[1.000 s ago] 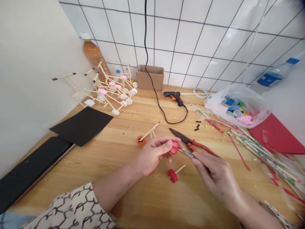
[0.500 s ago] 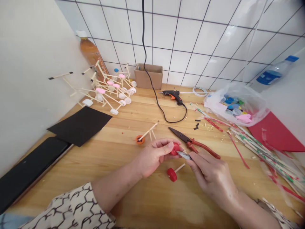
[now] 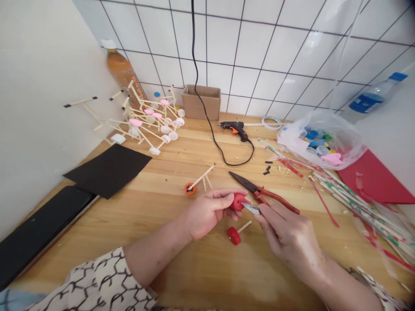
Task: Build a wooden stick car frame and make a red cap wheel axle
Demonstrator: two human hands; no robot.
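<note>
Between its thumb and fingers my left hand (image 3: 209,212) grips a round red cap (image 3: 238,201). My right hand (image 3: 288,233) is closed around a small pointed blade (image 3: 251,208), whose tip touches or nearly touches the cap's face; its handle is hidden in the fingers. Just below the hands lies another red cap (image 3: 234,236) with a short wooden stick (image 3: 245,226) in it. Behind my left hand is an orange cap (image 3: 189,188) joined to a small stick frame (image 3: 201,177). Red-handled pliers (image 3: 261,193) lie just behind my right hand.
A glue gun (image 3: 236,128) and its black cord lie behind the pliers. Stick models (image 3: 139,121), black paper (image 3: 112,169) and a phone (image 3: 42,229) are at left. At right are a bag of caps (image 3: 324,142), wrapped sticks (image 3: 359,203) and red paper (image 3: 378,179).
The red cap in my left hand has turned slightly, showing its face and a small dark mark more clearly. The blade tip has shifted a little to the right and up.
</note>
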